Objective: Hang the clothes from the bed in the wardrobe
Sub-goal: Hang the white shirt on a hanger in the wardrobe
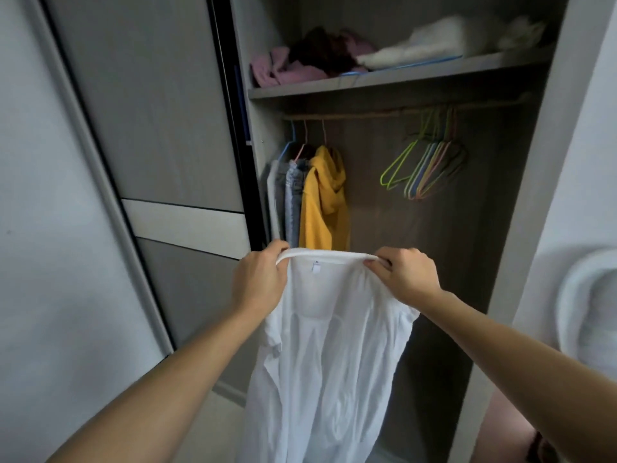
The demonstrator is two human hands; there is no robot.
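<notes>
Head view, one item in hand. White T-shirt (327,345): thin, plain fabric, creased, hanging full length from its neckline in front of the open wardrobe (521,228), near the camera.

Label: small white tag (316,266) sewn inside the back of the collar, with a dark mark above it too small to read. No other print shows.

Grip: left hand (258,279) grips the left end of the collar and right hand (405,279) grips the right end. The ribbed neckband is stretched taut between them. Fingers (380,262) of each hand are curled over the band's top edge, pinching it; the body of the shirt drops below the knuckles and between the forearms.

Beyond, far: rail (384,112) with a yellow hoodie (325,202), jeans (293,202) and a pale garment at left. A bunch of empty coloured hangers (424,168) hangs at right. Shelf (400,76) above carries pink clothes (283,70) and a white fluffy item (434,41). Grey sliding door (150,128) at left.
</notes>
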